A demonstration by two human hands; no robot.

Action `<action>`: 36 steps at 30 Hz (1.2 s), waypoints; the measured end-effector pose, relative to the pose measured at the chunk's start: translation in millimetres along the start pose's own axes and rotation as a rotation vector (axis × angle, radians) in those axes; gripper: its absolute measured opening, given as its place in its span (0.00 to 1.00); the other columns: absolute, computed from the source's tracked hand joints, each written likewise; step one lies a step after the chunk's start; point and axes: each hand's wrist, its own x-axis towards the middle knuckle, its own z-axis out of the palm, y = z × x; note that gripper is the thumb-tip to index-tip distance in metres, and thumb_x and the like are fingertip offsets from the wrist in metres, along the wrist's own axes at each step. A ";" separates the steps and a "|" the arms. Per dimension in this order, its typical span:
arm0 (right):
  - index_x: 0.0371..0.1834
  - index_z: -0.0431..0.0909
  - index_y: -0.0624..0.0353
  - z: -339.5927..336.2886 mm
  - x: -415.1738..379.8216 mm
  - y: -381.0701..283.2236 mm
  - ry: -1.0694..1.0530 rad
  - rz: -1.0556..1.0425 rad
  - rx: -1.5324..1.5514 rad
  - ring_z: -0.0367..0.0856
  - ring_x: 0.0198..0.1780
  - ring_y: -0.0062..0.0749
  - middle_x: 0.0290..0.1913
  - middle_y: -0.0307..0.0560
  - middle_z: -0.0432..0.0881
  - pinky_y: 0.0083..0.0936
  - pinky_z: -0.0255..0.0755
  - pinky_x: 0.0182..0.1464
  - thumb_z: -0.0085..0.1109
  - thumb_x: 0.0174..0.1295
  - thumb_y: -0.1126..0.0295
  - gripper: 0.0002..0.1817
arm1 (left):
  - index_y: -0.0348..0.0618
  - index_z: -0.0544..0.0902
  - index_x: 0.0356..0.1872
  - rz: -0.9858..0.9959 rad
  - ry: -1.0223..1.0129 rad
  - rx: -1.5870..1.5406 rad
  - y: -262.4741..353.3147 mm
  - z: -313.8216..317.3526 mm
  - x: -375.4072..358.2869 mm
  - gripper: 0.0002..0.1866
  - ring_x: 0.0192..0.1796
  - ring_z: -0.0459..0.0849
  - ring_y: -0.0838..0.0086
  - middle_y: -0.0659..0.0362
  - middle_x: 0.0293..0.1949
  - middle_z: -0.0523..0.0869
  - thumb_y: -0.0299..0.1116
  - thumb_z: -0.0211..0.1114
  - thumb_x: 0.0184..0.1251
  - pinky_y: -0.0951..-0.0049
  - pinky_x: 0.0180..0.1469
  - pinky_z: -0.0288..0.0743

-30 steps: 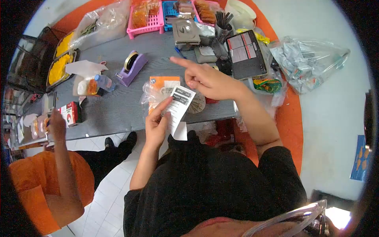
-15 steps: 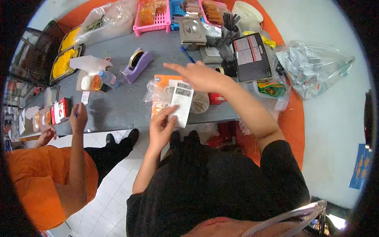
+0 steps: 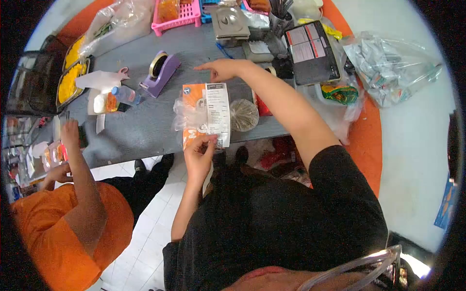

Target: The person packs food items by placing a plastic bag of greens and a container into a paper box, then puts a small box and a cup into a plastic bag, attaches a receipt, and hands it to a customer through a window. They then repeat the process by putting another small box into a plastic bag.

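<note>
My left hand (image 3: 200, 151) pinches the lower edge of a long white printed receipt (image 3: 217, 114) between thumb and fingers. The receipt lies over an orange-and-white printed piece (image 3: 193, 97) with crumpled clear plastic (image 3: 187, 116) at its left. Beside the receipt is a round clear plastic item (image 3: 244, 115). My right hand (image 3: 224, 70) hovers beyond the receipt's top, index finger stretched left and the other fingers partly curled; nothing shows in it. The purple tape dispenser (image 3: 162, 75) stands left of that fingertip, apart from it.
A co-worker in an orange shirt (image 3: 73, 233) works at the left. A small water bottle (image 3: 125, 95) stands beside an opened food box (image 3: 99, 103). Yellow food trays (image 3: 72, 82), a pink basket (image 3: 177, 22), a metal container (image 3: 230, 24) and a black tablet-like device (image 3: 311, 53) line the back.
My right hand has drawn back from the receipt, up and left. The receipt now lies straighter over the orange-and-white piece. The view has shifted slightly, and the co-worker's raised hand has moved left.
</note>
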 end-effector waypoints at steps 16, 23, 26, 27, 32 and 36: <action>0.30 0.80 0.62 188.9 -145.6 -107.0 0.448 0.207 1.158 0.73 0.23 0.16 0.22 0.39 0.78 0.17 0.67 0.25 0.57 0.56 0.63 0.12 | 0.31 0.79 0.35 -0.222 -0.009 -0.057 3.4 -11.7 -13.5 0.07 0.33 0.80 0.79 0.57 0.32 0.82 0.21 0.61 0.55 0.80 0.38 0.75; 0.23 0.80 0.63 199.0 -132.6 -109.8 0.571 0.369 1.133 0.72 0.17 0.19 0.16 0.40 0.77 0.19 0.65 0.20 0.57 0.56 0.60 0.16 | 0.33 0.79 0.35 -0.112 -0.042 0.061 2.2 -19.2 -16.9 0.07 0.32 0.80 0.79 0.57 0.30 0.82 0.22 0.62 0.54 0.81 0.36 0.73; 0.21 0.79 0.64 197.2 -132.9 -112.4 0.685 0.320 0.991 0.73 0.17 0.23 0.16 0.42 0.77 0.23 0.67 0.22 0.59 0.53 0.59 0.17 | 0.34 0.79 0.33 0.075 0.001 0.287 6.1 -27.4 -15.7 0.07 0.27 0.79 0.77 0.58 0.26 0.81 0.22 0.63 0.52 0.81 0.33 0.72; 0.19 0.79 0.64 196.1 -132.5 -112.8 0.736 0.296 0.891 0.73 0.17 0.25 0.16 0.43 0.77 0.26 0.68 0.23 0.61 0.52 0.59 0.17 | 0.35 0.79 0.32 0.198 0.050 0.390 7.8 -31.0 -14.6 0.06 0.25 0.78 0.76 0.59 0.24 0.80 0.22 0.63 0.51 0.81 0.31 0.71; 0.34 0.76 0.65 195.6 -125.6 -94.2 0.614 0.520 0.687 0.77 0.32 0.34 0.31 0.51 0.80 0.31 0.70 0.37 0.67 0.43 0.56 0.23 | 0.36 0.68 0.50 0.188 0.207 0.398 -32.8 -66.0 13.4 0.20 0.51 0.69 0.68 0.54 0.48 0.71 0.35 0.58 0.59 0.72 0.51 0.63; 0.50 0.67 0.66 214.8 -107.8 -78.9 0.940 0.266 0.584 0.73 0.48 0.33 0.46 0.50 0.77 0.28 0.65 0.52 0.68 0.44 0.63 0.31 | 0.38 0.60 0.58 -0.212 0.015 -0.388 -87.1 -66.8 48.4 0.28 0.54 0.68 0.67 0.53 0.52 0.69 0.41 0.56 0.59 0.70 0.54 0.62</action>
